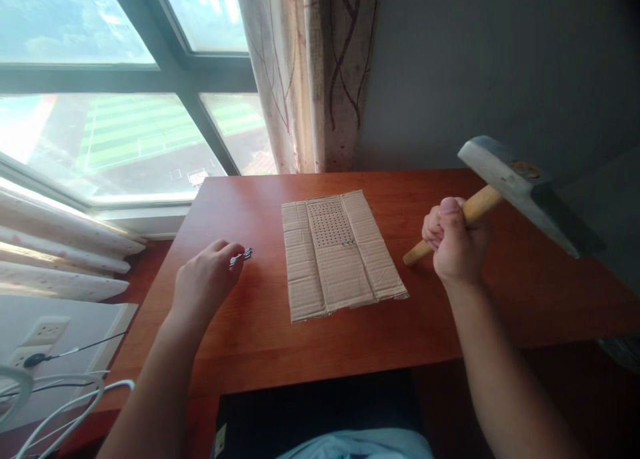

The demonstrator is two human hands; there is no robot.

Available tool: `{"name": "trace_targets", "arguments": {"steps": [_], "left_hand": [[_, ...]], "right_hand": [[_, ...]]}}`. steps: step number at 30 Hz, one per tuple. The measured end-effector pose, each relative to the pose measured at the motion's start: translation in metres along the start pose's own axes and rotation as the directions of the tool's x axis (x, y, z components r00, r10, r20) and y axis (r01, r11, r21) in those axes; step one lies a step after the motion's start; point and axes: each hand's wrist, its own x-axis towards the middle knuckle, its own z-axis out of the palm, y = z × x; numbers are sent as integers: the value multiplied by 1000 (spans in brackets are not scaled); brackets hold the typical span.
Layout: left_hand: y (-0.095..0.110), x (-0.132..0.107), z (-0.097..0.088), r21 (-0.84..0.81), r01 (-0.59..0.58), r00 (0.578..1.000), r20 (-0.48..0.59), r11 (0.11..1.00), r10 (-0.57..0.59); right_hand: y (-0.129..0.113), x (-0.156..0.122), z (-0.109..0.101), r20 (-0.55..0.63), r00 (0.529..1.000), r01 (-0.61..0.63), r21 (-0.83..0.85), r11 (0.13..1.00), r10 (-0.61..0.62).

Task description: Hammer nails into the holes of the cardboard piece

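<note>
My right hand is closed around the wooden handle of a hammer, whose grey metal head is raised above the right side of the table. My left hand rests low over the table's left part, its fingers pinched on a few small metal nails that stick out toward the right. Between the hands lies a flat piece of cardboard with a grid of small holes punched in its upper middle.
The reddish wooden table stands in a corner by a window and a patterned curtain. White cables and a wall socket sit at the lower left. A grey wall is behind.
</note>
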Motion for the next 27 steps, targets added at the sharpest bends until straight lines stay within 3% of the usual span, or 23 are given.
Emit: {"name": "trace_targets", "arguments": {"steps": [4, 14, 16, 18, 20, 21, 24, 27], "left_hand": [[-1, 2, 3, 253, -51, 999, -3, 966, 53], [-2, 4, 7, 224, -70, 995, 83, 972, 52], [3, 2, 1, 60, -68, 996, 61, 996, 65], [15, -1, -11, -279, -96, 992, 50, 956, 114], [34, -2, -27, -645, -113, 984, 30, 756, 173], [47, -1, -35, -741, -119, 984, -1, 661, 176], [88, 10, -48, -818, -228, 968, -131, 528, 214], [120, 28, -39, -761, -360, 911, -163, 540, 378]], "right_hand": [[0, -2, 4, 12, 1000, 11, -35, 999, -10], [-1, -6, -1, 56, 998, 15, 24, 1000, -16], [-1, -6, -2, 57, 998, 2, 53, 999, -5], [-2, -6, -3, 47, 999, -15, 55, 998, 13], [-3, -5, -3, 33, 999, -26, 50, 998, 24], [-3, -4, -3, 28, 999, -26, 53, 998, 24], [-3, -2, -3, 19, 1000, -12, 69, 998, 10], [-4, 0, -3, 12, 1000, -4, 73, 997, 3]]}}
